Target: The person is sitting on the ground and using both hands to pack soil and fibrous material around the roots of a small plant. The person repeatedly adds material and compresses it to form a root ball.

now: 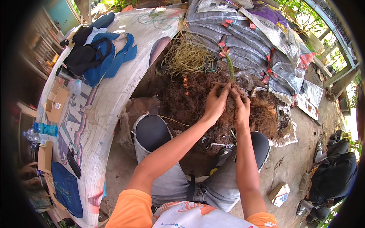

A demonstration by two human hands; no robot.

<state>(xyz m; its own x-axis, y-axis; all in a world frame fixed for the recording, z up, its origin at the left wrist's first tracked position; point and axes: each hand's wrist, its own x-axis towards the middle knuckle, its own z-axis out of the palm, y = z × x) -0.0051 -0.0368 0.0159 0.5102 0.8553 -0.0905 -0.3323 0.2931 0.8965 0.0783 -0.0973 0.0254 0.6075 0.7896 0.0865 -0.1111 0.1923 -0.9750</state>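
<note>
My left hand (218, 101) and my right hand (240, 104) are close together in front of my knees, both cupped round the base of a green plant stem (229, 67). The stem stands up from between the fingers and leans slightly left at its top. Dark soil and fibre cover the fingertips, and the stem's lower end is hidden by them. Under and around the hands lies a heap of brown coconut fibre (182, 105) mixed with dark soil. A paler clump of fibre (263, 116) sits on an opened sack to the right.
Beyond the heap lie a tangle of dry straw-like strands (188, 57) and stacked grey plastic bags (245, 42). At left, a banner-covered table (122, 74) holds a blue bag (122, 54), bottles and boxes. A small carton (279, 193) lies on the floor at right, near another person (332, 176).
</note>
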